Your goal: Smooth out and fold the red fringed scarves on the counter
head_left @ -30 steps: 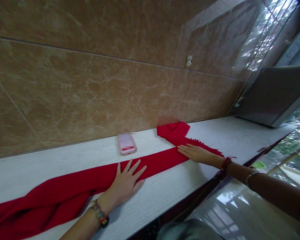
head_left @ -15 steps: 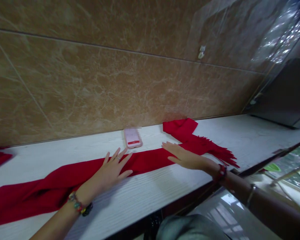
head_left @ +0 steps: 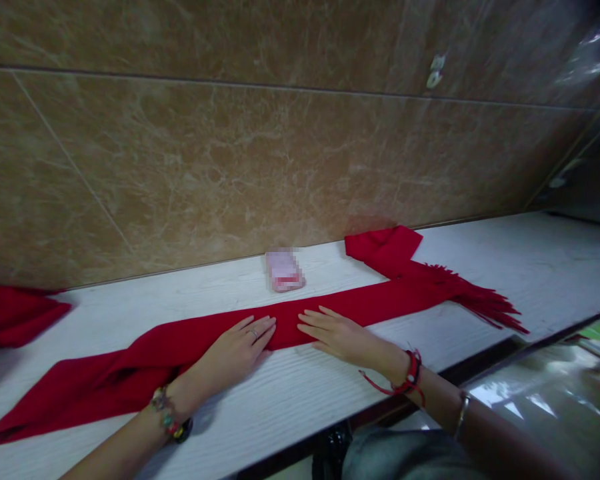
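A long red scarf [head_left: 380,300] lies stretched across a white counter [head_left: 305,387], its fringed end at the right and a folded part near the wall. My left hand [head_left: 235,350] rests flat on the scarf near its middle, fingers stretched out, with a ring and a beaded bracelet. My right hand [head_left: 337,333] lies flat on the scarf just to the right, fingers extended towards the left hand, with red cords at the wrist. The fingertips of both hands are close together. Neither hand holds anything.
A pink phone [head_left: 284,271] lies on the counter by the wall, just behind the scarf. Another piece of red cloth [head_left: 15,313] sits at the far left. A brown marble wall [head_left: 230,153] rises behind the counter. The counter's front edge runs along the lower right.
My right hand slid left along the scarf from near the fringed end to its middle. My left hand also shifted slightly, and the view has panned left.
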A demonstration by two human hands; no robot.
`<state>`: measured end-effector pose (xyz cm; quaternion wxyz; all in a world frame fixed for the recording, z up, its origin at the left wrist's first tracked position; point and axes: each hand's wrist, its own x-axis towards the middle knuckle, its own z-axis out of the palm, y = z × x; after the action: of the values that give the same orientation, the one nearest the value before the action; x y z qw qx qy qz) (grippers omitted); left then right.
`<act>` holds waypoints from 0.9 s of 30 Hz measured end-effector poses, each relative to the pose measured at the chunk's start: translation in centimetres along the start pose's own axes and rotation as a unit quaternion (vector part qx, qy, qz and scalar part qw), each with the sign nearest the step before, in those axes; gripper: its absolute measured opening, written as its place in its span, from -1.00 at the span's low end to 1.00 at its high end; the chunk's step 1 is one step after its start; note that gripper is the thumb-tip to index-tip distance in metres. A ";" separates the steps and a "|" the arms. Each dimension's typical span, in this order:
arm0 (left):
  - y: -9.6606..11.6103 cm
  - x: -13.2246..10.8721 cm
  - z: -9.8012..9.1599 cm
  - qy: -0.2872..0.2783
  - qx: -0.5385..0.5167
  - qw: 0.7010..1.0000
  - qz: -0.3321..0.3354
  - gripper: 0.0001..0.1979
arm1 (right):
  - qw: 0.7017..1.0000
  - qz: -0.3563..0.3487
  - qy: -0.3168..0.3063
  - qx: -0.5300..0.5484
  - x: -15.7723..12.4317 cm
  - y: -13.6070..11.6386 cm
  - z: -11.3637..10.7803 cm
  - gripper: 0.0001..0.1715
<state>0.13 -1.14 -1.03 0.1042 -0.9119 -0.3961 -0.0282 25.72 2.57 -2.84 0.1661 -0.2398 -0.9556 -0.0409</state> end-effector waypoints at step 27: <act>-1.0 -1.5 -2.0 -0.003 0.049 0.997 0.058 -0.71 | 0.990 -0.084 0.067 -0.094 -0.4 -0.4 -0.4 -0.68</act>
<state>-1.55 -1.94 0.88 0.1490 -0.9270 -0.3442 0.0004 25.93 1.94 -2.56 0.2024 -0.1699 -0.9511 -0.1600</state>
